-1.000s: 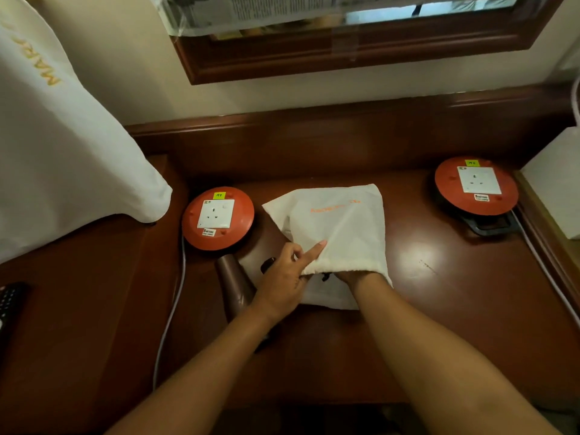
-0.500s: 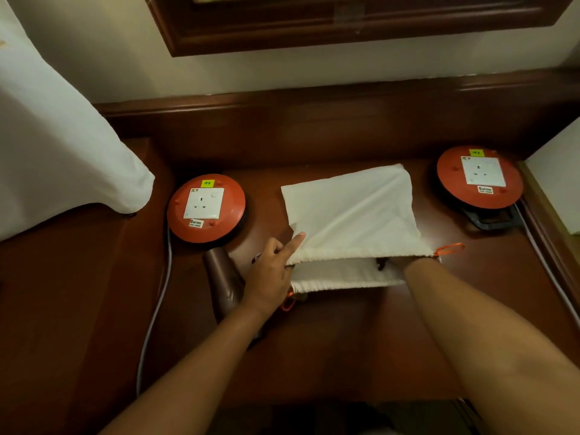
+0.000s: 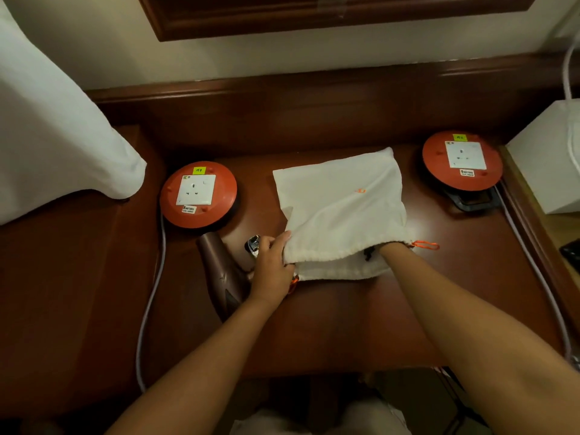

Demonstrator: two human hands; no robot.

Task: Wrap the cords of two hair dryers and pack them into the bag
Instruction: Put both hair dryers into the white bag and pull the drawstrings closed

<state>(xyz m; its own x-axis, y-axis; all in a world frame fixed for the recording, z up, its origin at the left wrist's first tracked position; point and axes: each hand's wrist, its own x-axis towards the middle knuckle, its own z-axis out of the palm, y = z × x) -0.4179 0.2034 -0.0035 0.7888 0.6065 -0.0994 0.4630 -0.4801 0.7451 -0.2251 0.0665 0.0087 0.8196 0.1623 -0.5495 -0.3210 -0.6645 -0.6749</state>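
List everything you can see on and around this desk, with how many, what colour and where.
bag: one, white, orange drawstring, desk middle, mouth held open
hair dryer: one in view, brown, left of the bag
plug: one, dark and silver, beside the dryer
cord reels: two, orange-red with white sockets, desk left and right
pillow: one, white, far left
box: one, white, far right
desk: one, dark wood
left hand: grips the bag's rim
right hand: inside the bag, hidden
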